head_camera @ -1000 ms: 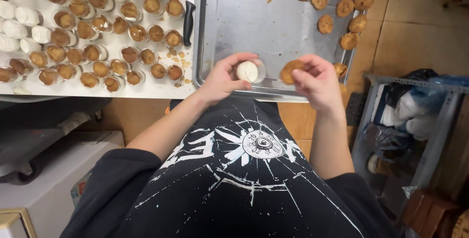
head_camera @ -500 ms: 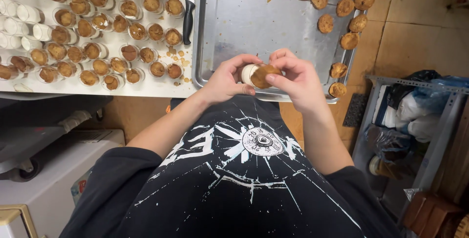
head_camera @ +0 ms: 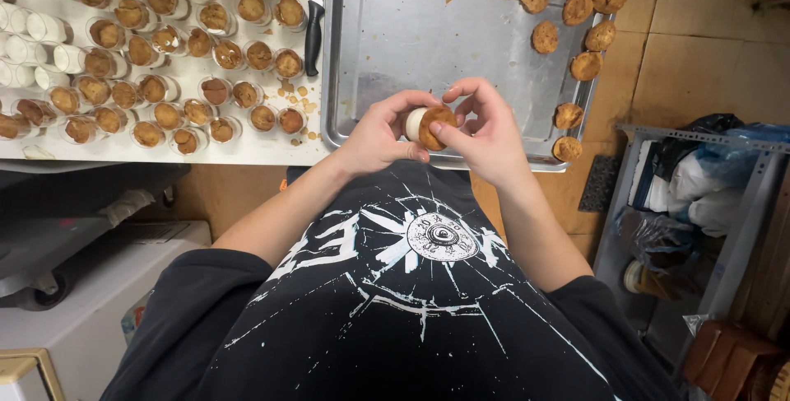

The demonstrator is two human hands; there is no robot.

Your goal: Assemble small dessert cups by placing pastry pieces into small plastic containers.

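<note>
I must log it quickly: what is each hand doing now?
Left hand: closed around a small white cup.
Right hand: fingers pinch a round brown cookie against the cup's mouth.

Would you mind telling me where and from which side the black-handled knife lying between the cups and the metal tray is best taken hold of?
Take the knife by its black handle, coming from above. The handle lies flat in the gap between the filled cups and the rim of the metal tray, so only its top is free. I cannot make out the blade.
</note>
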